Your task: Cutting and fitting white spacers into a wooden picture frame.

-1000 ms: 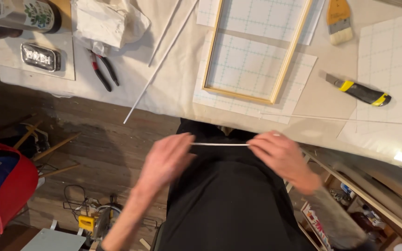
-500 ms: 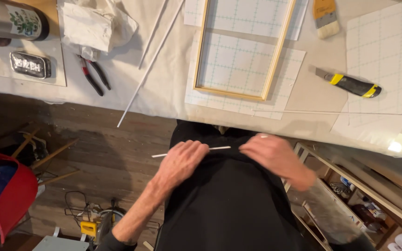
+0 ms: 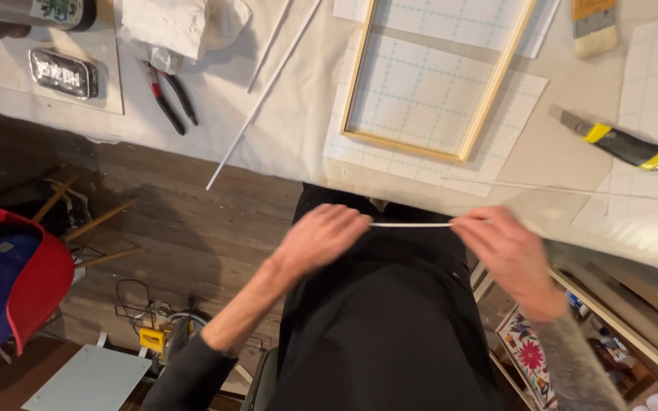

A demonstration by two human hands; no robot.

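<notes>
A: White strip [image 3: 411, 224] is thin and short, held level between both hands just below the near table [image 3: 298, 144] edge, in front of the person's black top.

B: Grip?

A: Left hand [image 3: 320, 237] has its fingers pinched shut on the strip's left end. Right hand [image 3: 506, 247] is pinched on the right end. Both are motion-blurred, so exact finger placement is unclear. The hands are apart, with the strip spanning the gap.

B: Touching the table?

A: Can't tell. It sits close under the edge, seen against the dark clothing.

B: What's on the table?

A: Wooden frame [image 3: 436, 76], a long light rectangle, lies on gridded sheets right above the hands. Two long white rods [image 3: 264, 95] lie slanted left of the frame, the longer one overhanging the edge toward the floor. Pliers [image 3: 170, 97] with red and black handles lie left of the rods. A dark tin [image 3: 62, 74] lies further left on a pale board. Crumpled white cloth [image 3: 180, 27] is at the top. A yellow-and-black utility knife [image 3: 622, 143] lies right of the frame, with a flat brush [image 3: 594, 27] above it.

B: Floor?

A: Dark wood planks. A red and blue chair [image 3: 13, 285] is at the left, with loose sticks and a small yellow tool near it.
</notes>
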